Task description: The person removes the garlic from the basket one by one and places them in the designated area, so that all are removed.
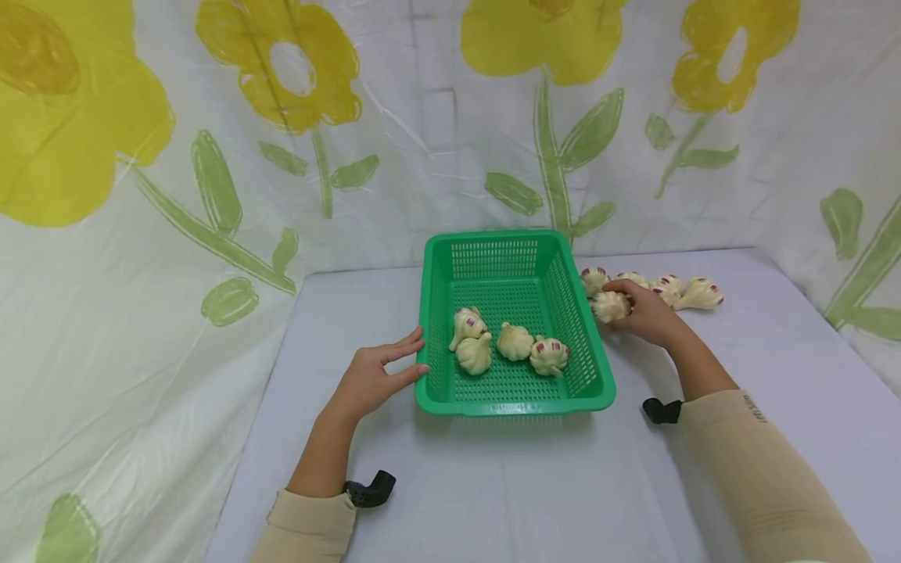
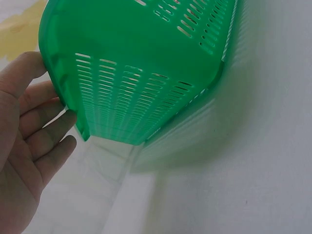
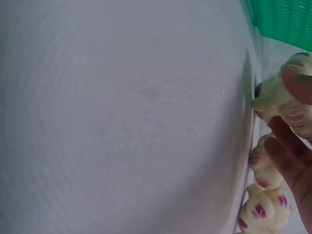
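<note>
Right hand (image 1: 644,313) pinches a cream-white, purple-streaked garlic bulb (image 1: 611,307), the bulb sitting between thumb and fingers, just outside the right wall of a green perforated plastic basket (image 1: 517,408). Four similar loose bulbs (image 1: 699,294) lie close by on the white-covered table (image 1: 457,485). Left hand (image 1: 369,379), fingers extended, touches the basket's left rim. I count four cream bulbs inside (image 1: 515,342).

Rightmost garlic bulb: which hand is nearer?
Right. The right hand is left of the rightmost bulb; the left hand is across the basket, at its left rim.
</note>
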Available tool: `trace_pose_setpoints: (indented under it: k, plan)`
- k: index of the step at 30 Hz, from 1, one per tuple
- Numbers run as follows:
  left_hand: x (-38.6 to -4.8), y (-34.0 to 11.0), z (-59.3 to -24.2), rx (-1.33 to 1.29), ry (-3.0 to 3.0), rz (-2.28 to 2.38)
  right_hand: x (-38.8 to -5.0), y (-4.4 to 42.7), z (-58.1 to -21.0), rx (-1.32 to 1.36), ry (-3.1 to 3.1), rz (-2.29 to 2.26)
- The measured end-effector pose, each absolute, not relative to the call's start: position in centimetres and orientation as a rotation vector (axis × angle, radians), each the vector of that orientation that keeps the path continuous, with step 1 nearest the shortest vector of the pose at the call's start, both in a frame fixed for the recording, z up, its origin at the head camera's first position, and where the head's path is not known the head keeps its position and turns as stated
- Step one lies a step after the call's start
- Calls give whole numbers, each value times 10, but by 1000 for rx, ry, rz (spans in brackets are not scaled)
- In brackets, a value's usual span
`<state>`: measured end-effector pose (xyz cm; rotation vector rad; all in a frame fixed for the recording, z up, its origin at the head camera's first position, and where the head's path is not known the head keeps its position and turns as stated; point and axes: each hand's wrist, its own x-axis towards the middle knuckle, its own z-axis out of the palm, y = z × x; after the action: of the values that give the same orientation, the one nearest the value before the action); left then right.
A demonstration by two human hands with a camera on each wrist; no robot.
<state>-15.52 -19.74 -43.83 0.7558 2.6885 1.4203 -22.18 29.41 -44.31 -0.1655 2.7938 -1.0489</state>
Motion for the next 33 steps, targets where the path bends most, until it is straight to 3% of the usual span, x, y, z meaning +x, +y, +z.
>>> trace_pose_setpoints:
  k: [13, 33]
  plan:
    - [-154, -197, -437, 761, 2686, 1424, -219, 291, -442, -324, 2831, -977]
    - [-153, -197, -436, 759, 2683, 1437, -219, 294, -434, -272, 2806, -951]
